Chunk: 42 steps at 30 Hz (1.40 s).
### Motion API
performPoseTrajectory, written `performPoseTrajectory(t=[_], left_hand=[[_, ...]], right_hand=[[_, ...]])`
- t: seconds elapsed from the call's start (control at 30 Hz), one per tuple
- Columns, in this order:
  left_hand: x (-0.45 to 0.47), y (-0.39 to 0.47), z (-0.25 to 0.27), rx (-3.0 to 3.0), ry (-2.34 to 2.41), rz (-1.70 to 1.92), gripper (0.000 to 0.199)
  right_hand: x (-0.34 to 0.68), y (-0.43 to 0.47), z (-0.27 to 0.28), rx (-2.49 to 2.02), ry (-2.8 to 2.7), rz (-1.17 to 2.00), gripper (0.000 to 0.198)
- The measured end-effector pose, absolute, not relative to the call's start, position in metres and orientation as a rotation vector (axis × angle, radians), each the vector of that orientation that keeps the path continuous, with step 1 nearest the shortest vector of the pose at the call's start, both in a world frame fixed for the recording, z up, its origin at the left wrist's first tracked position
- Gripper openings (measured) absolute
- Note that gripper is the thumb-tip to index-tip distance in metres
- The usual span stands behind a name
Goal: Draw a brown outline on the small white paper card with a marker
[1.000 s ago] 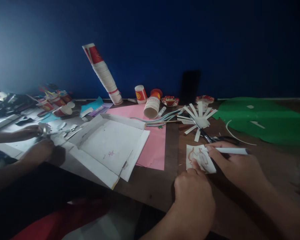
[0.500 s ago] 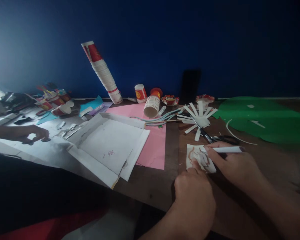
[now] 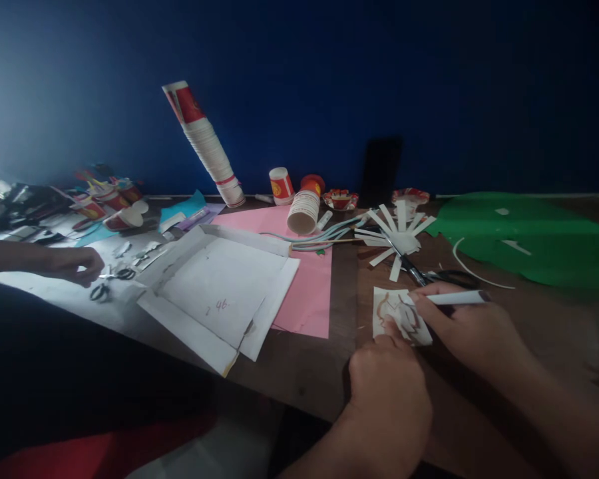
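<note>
A small white piece of paper with brown marker lines on it lies flat on the brown tabletop. My left hand holds it down with an outstretched fingertip, the other fingers curled under. Just right of that, my right hand is closed around a white marker. The marker's tip is hidden by my fingers, over the paper's right edge. Black-handled scissors lie just beyond my right hand, their blades across a white paper cutout with radiating strips.
To the left are a white box lid and pink paper. A tall leaning stack of paper cups stands by the blue wall. Green sheet lies at right. Another person's hand is near small scissors at left.
The other person's hand has drawn back a little from the small scissors at left, which now show more fully. My own hands and the paper look almost unmoved.
</note>
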State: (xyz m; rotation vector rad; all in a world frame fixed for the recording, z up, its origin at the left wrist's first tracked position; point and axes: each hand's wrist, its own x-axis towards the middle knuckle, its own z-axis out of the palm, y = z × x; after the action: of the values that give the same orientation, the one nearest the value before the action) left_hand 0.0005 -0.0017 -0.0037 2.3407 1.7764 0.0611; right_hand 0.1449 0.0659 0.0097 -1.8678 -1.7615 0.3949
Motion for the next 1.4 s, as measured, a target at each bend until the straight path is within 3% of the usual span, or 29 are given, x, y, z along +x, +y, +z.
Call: performPoseTrajectory(t=[0.67,1.4], left_hand=[[0.000,-0.003,-0.006,2.394,1.793,0.095,0.061],[0.000,-0.004,-0.008,2.384,1.768,0.122,0.061]], right_hand=[[0.142,0.059,0.013,-1.754,-1.546,0.375,0.038],[0.153,0.057,-0.007,-1.753,-1.774,0.408,0.031]])
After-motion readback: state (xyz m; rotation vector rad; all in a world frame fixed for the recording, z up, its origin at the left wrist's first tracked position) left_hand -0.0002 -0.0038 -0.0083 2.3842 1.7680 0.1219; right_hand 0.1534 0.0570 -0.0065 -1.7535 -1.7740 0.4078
